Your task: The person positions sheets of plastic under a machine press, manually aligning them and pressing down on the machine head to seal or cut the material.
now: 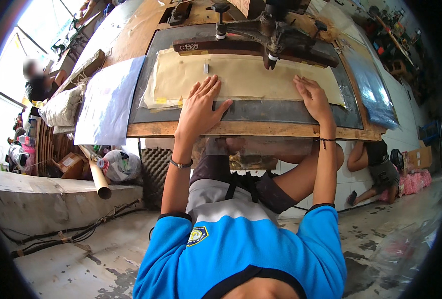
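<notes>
A long tan sheet (246, 79), like card or paper, lies on a dark grey board on the table in front of me. My left hand (201, 105) rests near its left part, palm down with the fingers spread. Just above those fingertips is a small pale rectangular piece (206, 68) on the sheet. My right hand (313, 99) is at the sheet's right part, fingers stretched and slightly bent. Neither hand visibly holds anything. Beyond the sheet lies a dark reddish-brown bar (201, 46), below a dark metal fixture (268, 32) with knobs and white-tipped feet.
Clear plastic sheets (109, 99) hang over the table's left side, and bluish plastic (375, 99) lies at the right. A cardboard tube (99, 179) and a filled plastic bag (120, 165) are at lower left. Other people sit at far left and at right by a cardboard box (419, 158).
</notes>
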`<state>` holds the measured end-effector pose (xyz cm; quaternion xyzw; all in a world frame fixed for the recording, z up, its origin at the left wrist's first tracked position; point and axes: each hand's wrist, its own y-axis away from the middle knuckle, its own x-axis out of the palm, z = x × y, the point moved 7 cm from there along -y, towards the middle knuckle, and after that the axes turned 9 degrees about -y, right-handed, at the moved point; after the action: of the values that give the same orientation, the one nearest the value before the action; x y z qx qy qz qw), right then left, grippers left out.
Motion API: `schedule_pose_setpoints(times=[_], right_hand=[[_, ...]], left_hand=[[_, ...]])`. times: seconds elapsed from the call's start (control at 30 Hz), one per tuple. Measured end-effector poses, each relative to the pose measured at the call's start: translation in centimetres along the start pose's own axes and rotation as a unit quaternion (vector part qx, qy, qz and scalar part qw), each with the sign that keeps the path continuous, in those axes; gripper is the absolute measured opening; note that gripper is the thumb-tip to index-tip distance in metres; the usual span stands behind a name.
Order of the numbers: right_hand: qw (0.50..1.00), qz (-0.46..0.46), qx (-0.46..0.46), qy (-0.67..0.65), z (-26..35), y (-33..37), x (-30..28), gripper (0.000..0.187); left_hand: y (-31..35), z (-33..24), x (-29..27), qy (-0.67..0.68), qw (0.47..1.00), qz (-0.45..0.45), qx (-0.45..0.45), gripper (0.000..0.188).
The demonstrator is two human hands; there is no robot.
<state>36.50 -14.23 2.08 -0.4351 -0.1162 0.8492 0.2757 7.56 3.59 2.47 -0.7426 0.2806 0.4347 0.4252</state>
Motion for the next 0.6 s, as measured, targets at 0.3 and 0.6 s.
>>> schedule_pose_setpoints(times=[0.3,0.6], right_hand=[[0.999,-0.007,0.03,-0.042,-0.74,0.19,-0.24,0.043],[1.0,0.001,-0.007,0.01,-0.28,-0.09,0.15,0.042]], left_hand=[[0.56,0.31,0.24,0.02,1.0,0.004,0.002,0.071],[-0.09,0.47,0.6,-0.022,1.0,-0.009,-0.008,0.07]])
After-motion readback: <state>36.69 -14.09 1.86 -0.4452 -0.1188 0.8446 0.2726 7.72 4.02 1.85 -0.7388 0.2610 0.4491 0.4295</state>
